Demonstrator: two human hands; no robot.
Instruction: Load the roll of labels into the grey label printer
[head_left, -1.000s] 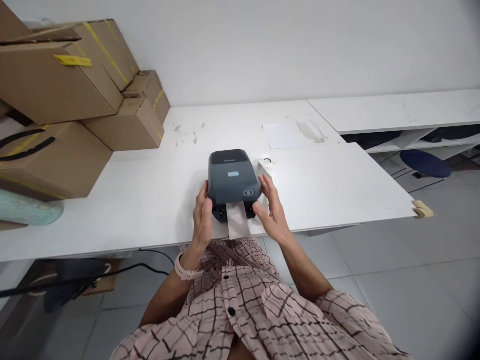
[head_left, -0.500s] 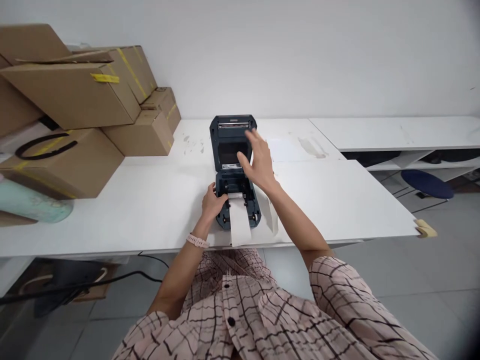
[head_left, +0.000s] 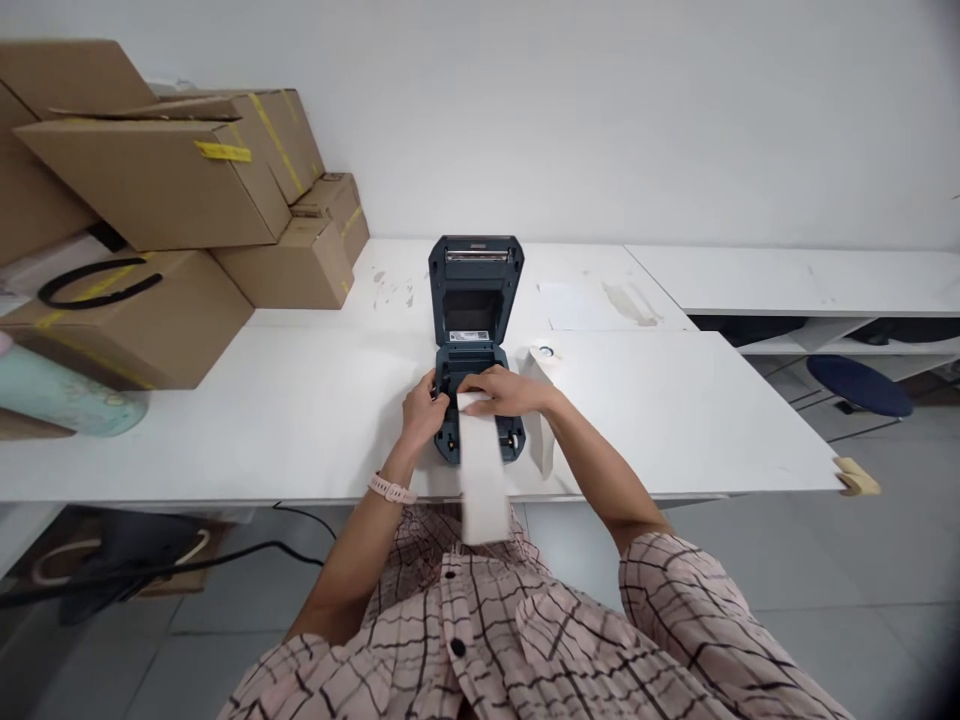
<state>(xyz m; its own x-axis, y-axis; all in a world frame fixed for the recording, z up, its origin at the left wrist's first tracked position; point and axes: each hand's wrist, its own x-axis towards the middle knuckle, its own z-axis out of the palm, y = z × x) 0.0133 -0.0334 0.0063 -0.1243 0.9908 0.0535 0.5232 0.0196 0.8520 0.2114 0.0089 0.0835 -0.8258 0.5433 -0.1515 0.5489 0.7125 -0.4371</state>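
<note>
A dark label printer (head_left: pixel 475 290) stands on the white table with its lid raised. My left hand (head_left: pixel 424 412) is closed on the left edge of its base, thumb over the rim and fingers outside. Inside the base, my right hand (head_left: pixel 504 390) grips a white label roll (head_left: pixel 471 400), fingers over its top. From that roll a long paper strip (head_left: pixel 484 480) runs toward me, past the table's front edge. My right hand partly hides the roll and the printer's inside.
Right of the printer, another label roll (head_left: pixel 546 354) lies with its strip trailing forward. Cardboard boxes (head_left: pixel 165 180) are stacked at the left, with a black band (head_left: pixel 97 283) on one and a mint-green bottle (head_left: pixel 75 395) before them. A blue stool (head_left: pixel 859 385) stands beyond the table's right end.
My right hand has come down from beside the raised lid and closed on the roll. The paper strip now reaches further toward me. My left hand stays at the printer's edge.
</note>
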